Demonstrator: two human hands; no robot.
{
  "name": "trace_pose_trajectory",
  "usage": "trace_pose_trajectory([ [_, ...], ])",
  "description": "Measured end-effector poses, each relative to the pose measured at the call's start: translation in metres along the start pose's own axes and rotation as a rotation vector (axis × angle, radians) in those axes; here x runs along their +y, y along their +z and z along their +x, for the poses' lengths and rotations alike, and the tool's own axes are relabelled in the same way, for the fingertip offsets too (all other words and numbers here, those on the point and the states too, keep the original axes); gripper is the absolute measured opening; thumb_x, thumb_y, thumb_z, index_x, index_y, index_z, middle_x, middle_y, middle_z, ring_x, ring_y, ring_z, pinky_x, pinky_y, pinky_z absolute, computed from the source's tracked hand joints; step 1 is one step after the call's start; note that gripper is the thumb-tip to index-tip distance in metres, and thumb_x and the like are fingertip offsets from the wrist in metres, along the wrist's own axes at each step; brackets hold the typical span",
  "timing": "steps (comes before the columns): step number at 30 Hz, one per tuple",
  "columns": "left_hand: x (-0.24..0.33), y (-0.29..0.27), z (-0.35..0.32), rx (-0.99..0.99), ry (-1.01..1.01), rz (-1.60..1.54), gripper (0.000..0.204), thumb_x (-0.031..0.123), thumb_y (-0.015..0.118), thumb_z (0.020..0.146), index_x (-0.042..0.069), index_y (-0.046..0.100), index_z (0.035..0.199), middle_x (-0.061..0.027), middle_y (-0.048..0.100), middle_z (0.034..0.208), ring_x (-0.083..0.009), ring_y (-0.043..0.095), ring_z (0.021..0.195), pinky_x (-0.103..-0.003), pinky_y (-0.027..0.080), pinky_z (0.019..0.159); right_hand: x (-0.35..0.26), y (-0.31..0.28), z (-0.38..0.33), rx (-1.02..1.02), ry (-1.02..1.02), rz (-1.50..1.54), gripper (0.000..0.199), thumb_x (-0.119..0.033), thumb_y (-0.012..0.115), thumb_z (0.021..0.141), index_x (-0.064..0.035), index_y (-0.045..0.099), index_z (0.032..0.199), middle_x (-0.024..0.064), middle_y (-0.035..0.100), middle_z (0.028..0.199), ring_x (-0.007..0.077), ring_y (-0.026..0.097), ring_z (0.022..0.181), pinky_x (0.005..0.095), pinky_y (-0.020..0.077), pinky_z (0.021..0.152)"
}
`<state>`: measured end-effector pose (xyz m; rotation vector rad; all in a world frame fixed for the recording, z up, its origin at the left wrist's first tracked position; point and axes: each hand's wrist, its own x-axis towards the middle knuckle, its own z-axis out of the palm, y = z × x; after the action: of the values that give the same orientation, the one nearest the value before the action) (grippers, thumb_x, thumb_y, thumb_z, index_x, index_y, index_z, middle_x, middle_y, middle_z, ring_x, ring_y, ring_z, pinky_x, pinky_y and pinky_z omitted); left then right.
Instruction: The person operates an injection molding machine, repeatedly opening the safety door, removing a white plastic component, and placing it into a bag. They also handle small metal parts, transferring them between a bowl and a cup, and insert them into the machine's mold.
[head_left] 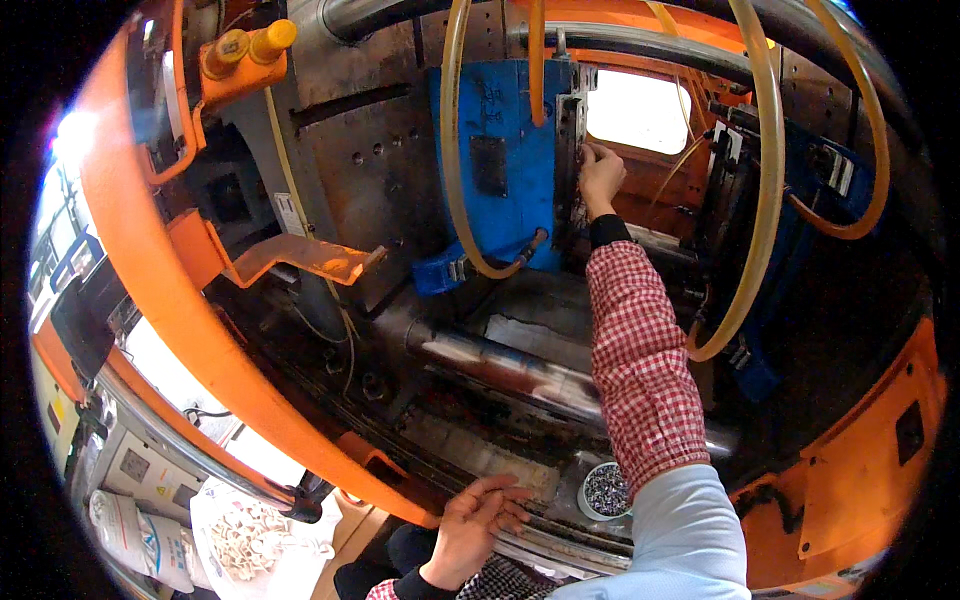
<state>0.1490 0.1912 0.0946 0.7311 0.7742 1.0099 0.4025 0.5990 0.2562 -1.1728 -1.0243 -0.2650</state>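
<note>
My right hand [602, 175] reaches far into the machine, the arm in a red checked sleeve. Its fingers are bent and pressed together at the dark inner face [571, 150] of a blue mould half [500, 150]. Whatever they pinch is hidden. My left hand [472, 532] is low in front, over the machine's near edge, with fingers curled and thumb against them; anything inside cannot be made out. Right of it, a round white bowl [583, 500] full of small shiny metal pieces [607, 491] sits beside my right sleeve.
Yellowish hoses [767, 200] loop in front of both mould halves; the other blue half [800, 210] stands at right. A thick steel bar [500, 372] crosses below. An orange frame [200, 300] curves along the left. Pale small parts [245, 540] lie on a white bag, lower left.
</note>
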Motion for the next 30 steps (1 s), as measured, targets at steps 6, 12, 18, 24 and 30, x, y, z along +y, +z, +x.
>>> trace_pose_trajectory([
  [6,-0.003,-0.002,-0.002,-0.033,0.036,-0.043,0.029,0.011,0.038,0.097,-0.004,0.044,0.121,-0.0204,0.058,0.111,-0.0198,0.060,0.082,-0.029,0.050,0.072,-0.006,0.001,-0.002,-0.047,-0.027,-0.093,0.019,-0.015,0.063,0.078,-0.0017,0.070,0.090,0.0182,0.066,0.090,0.0344,0.062,0.085,0.0413,0.0472,0.078],
  [12,0.010,0.013,-0.013,0.167,-0.142,0.072,0.026,0.023,0.042,0.098,0.000,0.053,0.098,-0.0080,0.060,0.072,-0.0132,0.054,0.053,-0.024,0.043,0.047,0.001,0.004,-0.012,-0.161,-0.150,-0.243,0.036,-0.003,0.056,0.068,-0.0042,0.067,0.102,0.0192,0.053,0.119,0.0339,0.047,0.113,0.0417,0.0376,0.094],
  [18,0.006,0.017,-0.004,0.107,-0.011,0.057,0.027,0.022,0.043,0.097,-0.002,0.053,0.092,-0.0100,0.061,0.078,-0.0142,0.056,0.061,-0.024,0.045,0.054,0.000,-0.042,-0.009,-0.208,-0.135,-0.212,0.031,-0.005,0.057,0.073,-0.0020,0.065,0.103,0.0202,0.056,0.113,0.0334,0.050,0.110,0.0409,0.0397,0.093],
  [24,0.008,0.003,-0.011,0.166,0.216,-0.066,0.026,0.022,0.044,0.097,-0.003,0.054,0.098,-0.0146,0.063,0.089,-0.0174,0.060,0.066,-0.026,0.047,0.059,-0.170,-0.202,-0.153,-1.291,-0.220,0.378,0.013,-0.015,0.064,0.079,-0.0029,0.070,0.078,0.0126,0.068,0.078,0.0216,0.065,0.070,0.0312,0.0509,0.069],
  [30,0.021,0.030,-0.003,0.154,0.197,-0.069,0.031,0.028,0.044,0.097,0.000,0.056,0.095,-0.0108,0.063,0.080,-0.0122,0.056,0.055,-0.021,0.041,0.046,-0.182,-0.250,-0.198,-1.539,-0.475,0.185,0.018,-0.015,0.070,0.071,-0.0014,0.069,0.084,0.0152,0.066,0.079,0.0312,0.063,0.072,0.0345,0.0492,0.064],
])
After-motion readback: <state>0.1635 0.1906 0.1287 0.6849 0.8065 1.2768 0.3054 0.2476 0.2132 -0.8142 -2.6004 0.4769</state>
